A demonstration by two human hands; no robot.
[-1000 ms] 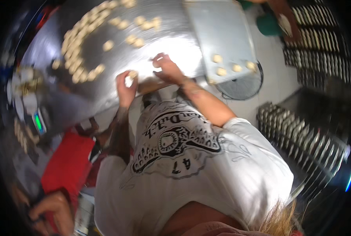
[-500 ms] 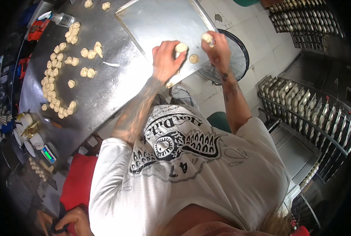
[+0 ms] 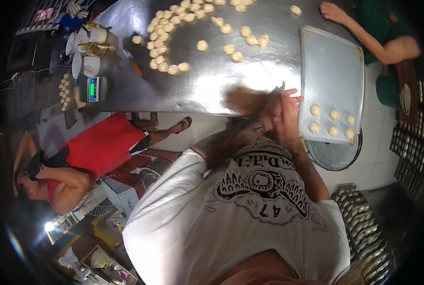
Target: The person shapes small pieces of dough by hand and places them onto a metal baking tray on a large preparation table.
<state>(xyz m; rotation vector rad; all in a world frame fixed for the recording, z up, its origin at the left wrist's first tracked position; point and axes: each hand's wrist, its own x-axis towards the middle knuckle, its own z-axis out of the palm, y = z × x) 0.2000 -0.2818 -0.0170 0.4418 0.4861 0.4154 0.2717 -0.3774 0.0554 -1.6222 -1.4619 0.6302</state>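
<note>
At the near edge of the table [image 3: 188, 95], just left of the tray [image 3: 333, 71]: left hand [image 3: 269, 116] pressed to right hand [image 3: 289, 114]. Several fingertips [image 3: 296, 99] straight and slightly apart; too overlapped and blurred to tell which hand's, or whether clamped on any dough between. On the tray, toward the near end: six dough balls [image 3: 334, 114], in two rows of three, apart from one another. On the table, farther left: more dough pieces [image 3: 163, 36], many touching in a curved band, others single or in small groups. Beyond the tray's far end: a co-worker's hand [image 3: 333, 12]. Below the near end: a fan [image 3: 335, 159].

Could tip the tray by leaning on that near end, judging by the overhang, and so spill balls toward the fan. Could knock the rim with a wrist, being so close, and roll balls into contact. Could also flatten any dough between the palms by pressing too hard.
</note>
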